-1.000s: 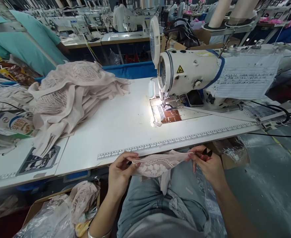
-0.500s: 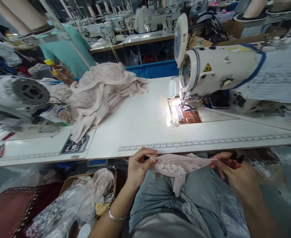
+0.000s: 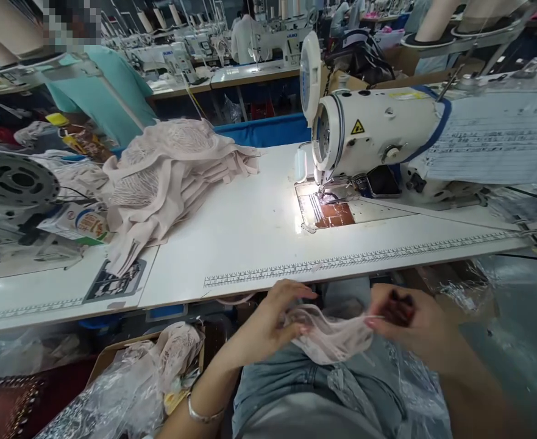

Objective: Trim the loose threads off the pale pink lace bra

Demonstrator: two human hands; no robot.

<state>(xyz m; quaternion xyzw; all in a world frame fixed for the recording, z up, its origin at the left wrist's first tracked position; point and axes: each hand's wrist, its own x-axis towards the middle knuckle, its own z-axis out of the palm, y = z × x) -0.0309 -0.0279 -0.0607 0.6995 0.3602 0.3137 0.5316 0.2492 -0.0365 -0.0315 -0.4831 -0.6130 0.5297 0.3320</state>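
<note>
Over my lap, below the table's front edge, I hold a small piece of pale pink lace fabric (image 3: 330,335) between both hands. My left hand (image 3: 272,320) pinches its left end with the fingers closed on it. My right hand (image 3: 408,326) grips the right end and also holds a small dark red-handled tool (image 3: 398,308), possibly thread snips. The fabric hangs slack and bunched between the hands. The view is a little blurred by motion.
A white sewing machine (image 3: 378,137) stands on the white table (image 3: 250,244) with its lamp lit over the needle plate (image 3: 325,210). A heap of pink fabric pieces (image 3: 167,171) lies at the left. A box of bagged fabric (image 3: 140,381) sits by my left knee. Other people work behind.
The lace piece was stretched taut between my hands; now the hands have come closer together and it sags in a bunch. The camera has swung slightly.
</note>
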